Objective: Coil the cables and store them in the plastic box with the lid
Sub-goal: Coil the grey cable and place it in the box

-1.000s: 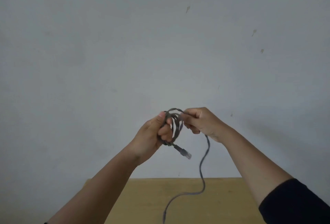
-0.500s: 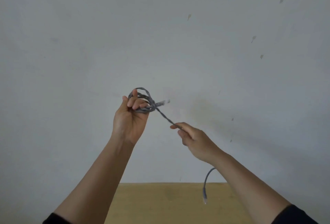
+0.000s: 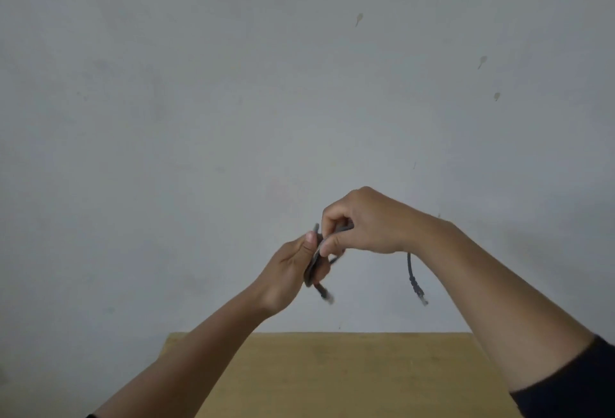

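cable (image 3: 314, 264) is nearly all coiled now, bundle bunched in the left hand (image 3: 293, 271), held in the air above the far edge of the desk (image 3: 332, 371); half a second ago the hands were spread with a taut run between them, now the right hand (image 3: 362, 222) is back at the coil, pinching the strand against it

free tail has shrunk to a short hang under the right wrist, plug (image 3: 420, 296) dangling; the other plug (image 3: 327, 296) sticks out below the coil

judgement: last wrap or two, then tuck the end so it holds

around: blank wall (image 3: 233, 84), bare desk strip; plastic box and lid not in view, so stowing means looking down first; nothing blocks the hands
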`<state>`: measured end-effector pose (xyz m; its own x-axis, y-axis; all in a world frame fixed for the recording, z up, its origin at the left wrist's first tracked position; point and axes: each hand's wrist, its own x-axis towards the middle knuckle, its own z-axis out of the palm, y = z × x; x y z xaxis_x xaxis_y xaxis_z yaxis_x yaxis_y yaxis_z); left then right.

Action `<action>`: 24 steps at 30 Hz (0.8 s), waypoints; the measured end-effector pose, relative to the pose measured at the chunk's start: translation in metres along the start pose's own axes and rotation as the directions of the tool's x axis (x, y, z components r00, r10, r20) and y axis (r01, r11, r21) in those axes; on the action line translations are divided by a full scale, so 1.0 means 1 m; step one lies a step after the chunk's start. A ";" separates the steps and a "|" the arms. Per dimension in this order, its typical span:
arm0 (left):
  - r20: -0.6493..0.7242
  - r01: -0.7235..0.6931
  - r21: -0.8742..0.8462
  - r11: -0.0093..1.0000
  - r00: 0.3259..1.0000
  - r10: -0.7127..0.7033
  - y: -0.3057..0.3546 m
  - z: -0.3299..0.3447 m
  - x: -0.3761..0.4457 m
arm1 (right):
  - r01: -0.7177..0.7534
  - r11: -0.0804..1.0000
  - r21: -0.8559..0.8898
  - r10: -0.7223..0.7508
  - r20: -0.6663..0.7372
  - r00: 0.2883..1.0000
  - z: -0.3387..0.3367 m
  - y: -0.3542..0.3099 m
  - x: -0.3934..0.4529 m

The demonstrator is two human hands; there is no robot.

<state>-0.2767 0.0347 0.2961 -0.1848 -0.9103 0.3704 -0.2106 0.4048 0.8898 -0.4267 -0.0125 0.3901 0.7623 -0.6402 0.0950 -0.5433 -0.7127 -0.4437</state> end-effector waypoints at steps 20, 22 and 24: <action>-0.195 0.134 -0.641 0.756 0.924 -0.329 -0.005 -0.034 0.005 | 0.076 0.890 0.450 0.095 -0.346 0.934 0.029 0.068 -0.016; -0.223 0.128 -0.589 0.798 0.923 -0.313 -0.005 -0.032 0.004 | 0.049 0.890 0.454 0.128 -0.349 0.928 0.036 0.072 -0.017; -0.275 0.112 -0.458 0.882 0.926 -0.260 -0.006 -0.030 0.005 | 0.046 0.885 0.464 0.140 -0.360 0.922 0.038 0.074 -0.018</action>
<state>-0.2473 0.0255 0.3006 0.1473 -0.9717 0.1848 0.2334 0.2157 0.9482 -0.4671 -0.0432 0.3216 0.5001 -0.7937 0.3463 -0.2822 -0.5275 -0.8013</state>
